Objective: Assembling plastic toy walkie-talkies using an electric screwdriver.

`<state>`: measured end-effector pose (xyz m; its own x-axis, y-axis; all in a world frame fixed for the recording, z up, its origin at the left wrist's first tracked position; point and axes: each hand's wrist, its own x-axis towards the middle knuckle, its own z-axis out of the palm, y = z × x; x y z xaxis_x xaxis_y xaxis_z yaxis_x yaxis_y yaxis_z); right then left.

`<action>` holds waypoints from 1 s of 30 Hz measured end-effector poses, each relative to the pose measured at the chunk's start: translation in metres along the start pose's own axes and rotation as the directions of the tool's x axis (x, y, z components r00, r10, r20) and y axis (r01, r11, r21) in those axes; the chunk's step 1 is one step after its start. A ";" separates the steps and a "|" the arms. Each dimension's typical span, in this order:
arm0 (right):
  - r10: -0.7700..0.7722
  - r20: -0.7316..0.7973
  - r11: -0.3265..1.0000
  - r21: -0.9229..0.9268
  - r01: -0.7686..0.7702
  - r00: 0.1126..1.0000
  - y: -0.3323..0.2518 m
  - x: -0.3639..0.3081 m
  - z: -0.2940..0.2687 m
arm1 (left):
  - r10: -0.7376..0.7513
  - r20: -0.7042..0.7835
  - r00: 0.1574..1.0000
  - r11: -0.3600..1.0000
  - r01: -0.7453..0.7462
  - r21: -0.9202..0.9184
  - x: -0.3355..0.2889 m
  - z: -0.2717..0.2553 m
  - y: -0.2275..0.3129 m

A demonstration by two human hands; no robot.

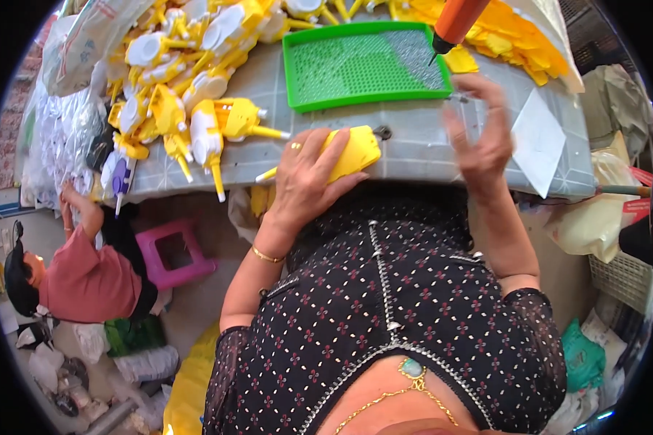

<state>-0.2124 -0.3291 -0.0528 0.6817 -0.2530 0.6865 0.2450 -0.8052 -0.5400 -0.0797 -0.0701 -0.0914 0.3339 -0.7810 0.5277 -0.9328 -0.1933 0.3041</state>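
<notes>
My left hand (pixel 308 167) is closed around a yellow plastic housing (pixel 354 154) at the table's near edge. A thin yellow stem (pixel 266 175) sticks out on the left of that hand. Over the table to the right, my right hand (pixel 482 134) is raised and smeared by motion. Its fingers look bent, and whether they hold anything cannot be made out. Just beyond it hangs an orange and black screwdriver (pixel 457 25), tip down. Below that tip lies a green tray (pixel 370 98) with many small metal screws (pixel 417 54) heaped at its right end.
Yellow and white plastic pieces (pixel 207 134) pile up at the left of the table (pixel 406 156). Flat yellow parts (pixel 519 40) lie at the back right, a white sheet (pixel 540 141) nearer. Another person (pixel 98 279) works at left beside a pink stool (pixel 168 254).
</notes>
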 end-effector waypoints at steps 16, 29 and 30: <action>0.374 -0.009 0.837 0.434 -0.333 0.927 0.084 0.135 -0.026 | 0.005 -0.050 0.999 1.000 -0.006 -0.008 0.021 0.014 -0.016; 0.315 0.315 0.405 0.809 -0.427 0.895 -0.003 0.133 0.093 | -0.046 -0.058 0.997 0.998 0.043 -0.052 0.018 0.014 -0.020; 0.330 0.326 0.407 0.797 -0.446 0.886 -0.004 0.133 0.099 | -0.046 -0.056 0.997 0.997 0.043 -0.061 0.018 0.014 -0.020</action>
<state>-0.0550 -0.3065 -0.0075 0.9097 -0.3149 0.2707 0.3455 0.2126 -0.9140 -0.0570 -0.0885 -0.0991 0.3838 -0.7368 0.5567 -0.9076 -0.1897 0.3746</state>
